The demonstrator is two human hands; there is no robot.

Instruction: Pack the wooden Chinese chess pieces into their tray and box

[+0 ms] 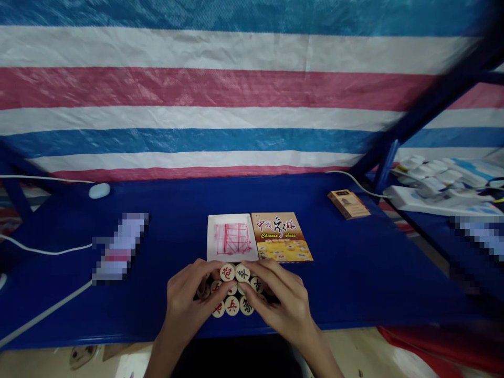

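Several round Chinese chess pieces (232, 305), cream with red or black characters, are packed in rows near the table's front edge. My left hand (189, 294) curls around the left side of the pieces, its index finger along the back and its thumb across the front. From the right, my right hand (280, 294) grips them the same way, close to a black-lettered piece (242, 273). Both hands' fingers partly cover the outer pieces. Just behind stand a white open box tray (210, 239) with red plastic-like lines inside and a brown-yellow Chinese chess box lid (282, 236).
A blurred-out phone (122, 249) with a white cable lies left on the blue table (173, 210). A white rounded object (99, 190) is at the back left. A small brown pack (348, 204) lies right, near a white power strip (433, 200). Striped sheeting (236, 89) hangs behind.
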